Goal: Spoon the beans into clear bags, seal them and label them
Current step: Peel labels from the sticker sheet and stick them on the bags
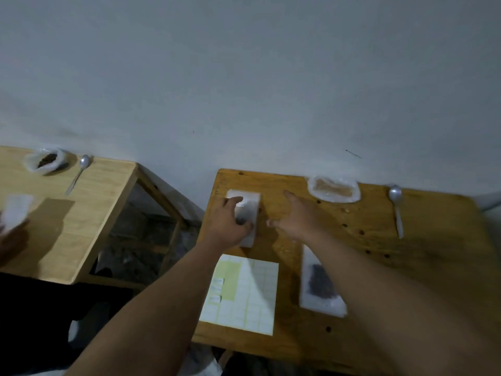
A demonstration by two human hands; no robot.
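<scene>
clear bag [250,210] lies at the far-left of the tabletop [406,267], long axis running away from the person, dark beans low inside. left hand [230,221] is on top of it, fingers curled over its near half, seems to grip it (motion blur, hard to be sure). right hand [296,218] is just beside the bag's right edge, apart from it, fingers spread and holding nothing, arm stretched forward. label sheet [252,294] lies nearer the person, second filled bag [321,287] beside the right forearm.
</scene>
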